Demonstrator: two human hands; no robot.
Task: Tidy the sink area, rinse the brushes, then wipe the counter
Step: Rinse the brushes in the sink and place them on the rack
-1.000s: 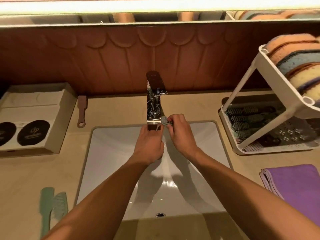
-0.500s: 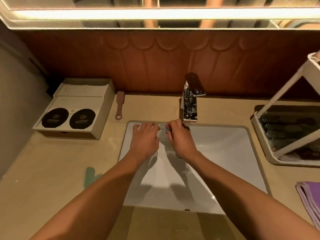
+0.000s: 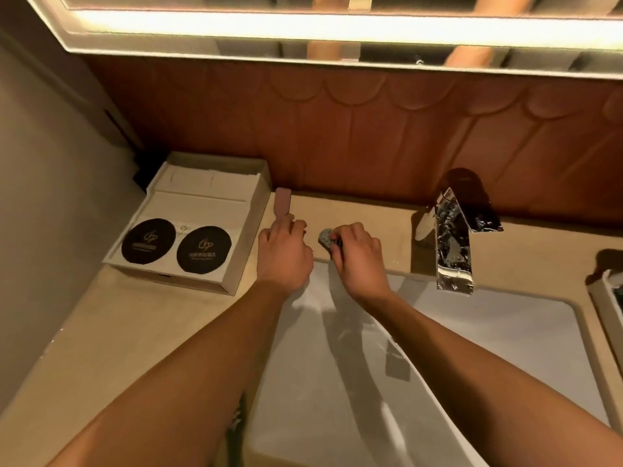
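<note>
Right grip (image 3: 360, 256) is clenched around a small grey brush (image 3: 325, 238), thumb and curled fingers pinching it so that only its mottled, stubby end pokes out to the left. It is held just above the beige worktop (image 3: 101, 332), behind the basin's back left corner. Left grip (image 3: 284, 254) sits close beside it, its fingertips over the lower end of a flat, dusty-pink brush (image 3: 282, 203) that lies on the worktop against the box. Whether those fingers clasp the handle or only touch it cannot be told, since the knuckles cover the contact.

Smooth and white, the rectangular sink (image 3: 472, 365) has rounded corners, and both forearms cross above it. A blocky chrome faucet (image 3: 453, 257) with a mirror-like, crinkled reflection stands behind it. The wall panel (image 3: 371, 129) is reddish-brown with a scalloped relief, under a lit mirror edge (image 3: 337, 28).

At the left stands a cream cardboard box (image 3: 236, 257), open on top, with two matt black round discs (image 3: 145, 246) printed with small unreadable logos in its front section and pale moulded recesses behind them. At the right edge a white rack (image 3: 606, 298) is cut off, its contents dark and unclear. A greenish sliver (image 3: 236, 421) beside the left forearm is too hidden to identify.
</note>
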